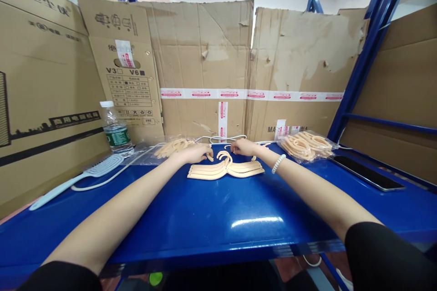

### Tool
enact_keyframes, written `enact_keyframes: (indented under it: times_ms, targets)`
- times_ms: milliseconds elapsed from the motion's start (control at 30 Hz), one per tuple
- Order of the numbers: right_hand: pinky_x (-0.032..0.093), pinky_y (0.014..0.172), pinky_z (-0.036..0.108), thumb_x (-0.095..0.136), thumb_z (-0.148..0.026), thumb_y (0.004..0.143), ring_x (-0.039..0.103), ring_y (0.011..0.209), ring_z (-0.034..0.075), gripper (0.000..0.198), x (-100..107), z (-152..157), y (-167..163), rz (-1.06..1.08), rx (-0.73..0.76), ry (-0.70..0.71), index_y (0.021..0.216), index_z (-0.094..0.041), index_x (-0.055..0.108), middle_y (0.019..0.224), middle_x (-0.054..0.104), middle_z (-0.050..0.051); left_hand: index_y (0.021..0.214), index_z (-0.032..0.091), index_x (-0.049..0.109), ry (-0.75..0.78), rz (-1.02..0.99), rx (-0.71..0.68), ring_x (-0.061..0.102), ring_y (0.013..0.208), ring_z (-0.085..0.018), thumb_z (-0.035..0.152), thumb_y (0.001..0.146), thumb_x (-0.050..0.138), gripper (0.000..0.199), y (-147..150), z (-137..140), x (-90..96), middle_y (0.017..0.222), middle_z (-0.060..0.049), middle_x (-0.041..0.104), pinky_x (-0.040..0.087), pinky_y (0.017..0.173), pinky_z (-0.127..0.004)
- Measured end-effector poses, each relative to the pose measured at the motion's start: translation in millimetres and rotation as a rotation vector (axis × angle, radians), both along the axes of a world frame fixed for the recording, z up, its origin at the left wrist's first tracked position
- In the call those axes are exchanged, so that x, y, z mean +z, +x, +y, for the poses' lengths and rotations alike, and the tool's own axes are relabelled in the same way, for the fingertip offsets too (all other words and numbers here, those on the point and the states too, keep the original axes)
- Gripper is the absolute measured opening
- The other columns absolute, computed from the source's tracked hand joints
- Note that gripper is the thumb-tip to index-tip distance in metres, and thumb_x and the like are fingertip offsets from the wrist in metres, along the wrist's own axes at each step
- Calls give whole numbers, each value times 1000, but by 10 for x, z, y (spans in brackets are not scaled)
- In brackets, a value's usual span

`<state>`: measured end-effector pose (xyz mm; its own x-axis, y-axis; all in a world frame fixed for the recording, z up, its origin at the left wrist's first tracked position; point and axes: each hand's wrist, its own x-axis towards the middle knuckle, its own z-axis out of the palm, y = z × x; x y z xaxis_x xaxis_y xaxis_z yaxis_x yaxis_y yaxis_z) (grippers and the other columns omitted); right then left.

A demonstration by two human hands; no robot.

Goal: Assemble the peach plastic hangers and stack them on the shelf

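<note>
In the head view, a row of beige plastic clothes hangers (208,171) lies on the blue shelf, their hooks pointing away from me. Just behind its left end, my left hand (198,153) has its fingers closed on a beige hanger part (210,157). My right hand (243,147) is behind the right side of the row, fingers bent together and pointing down. What those fingers hold is hidden. Small beige pieces show beside that hand, including one below it (253,158).
Plastic bags of beige hangers lie left (170,148) and right (307,145). A water bottle (116,132), a pale hairbrush (82,177) and a white cable (112,181) are at left. A phone (367,173) lies at right. Cardboard (205,63) walls the back of the blue shelf (191,218).
</note>
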<state>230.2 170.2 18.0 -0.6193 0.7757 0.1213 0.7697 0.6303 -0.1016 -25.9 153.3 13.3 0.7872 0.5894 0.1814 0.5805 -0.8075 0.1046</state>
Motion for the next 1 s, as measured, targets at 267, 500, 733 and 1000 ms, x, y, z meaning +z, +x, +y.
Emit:
enact_keyframes:
  times_ms: [267, 500, 733, 1000]
  targets:
    - [46, 62, 23, 47, -10, 84, 66, 68, 14, 10, -64, -28, 55, 460, -49, 9, 88, -15, 56, 88, 69, 7, 80, 17, 60, -104, -297, 25, 62, 64, -12, 7, 79, 49, 15, -52, -74, 82, 73, 0, 65, 46, 66, -24]
    - [49, 57, 22, 63, -37, 79, 66, 62, 12, 24, -5, -606, 86, 1291, -53, -243, 89, -19, 50, 78, 68, 1, 94, 18, 58, -497, -763, 23, 69, 85, -18, 30, 86, 57, 15, -82, -539, 342, 96, -7, 66, 54, 79, -32]
    - [50, 67, 24, 80, -36, 64, 63, 65, 10, 33, -107, -1316, -129, 1590, -22, -425, 86, -17, 65, 72, 69, 1, 79, 15, 69, -655, -887, 24, 65, 83, -17, 32, 72, 75, 20, 100, -1153, 185, 89, -6, 68, 51, 80, -30]
    - [53, 72, 28, 80, -34, 63, 65, 65, 12, 29, -84, -1401, -145, 1687, -95, -539, 81, -15, 69, 73, 69, 3, 74, 14, 56, -798, -1156, 82, 60, 68, -8, 20, 60, 83, 31, 247, -1218, -8, 74, 3, 59, 49, 66, -21]
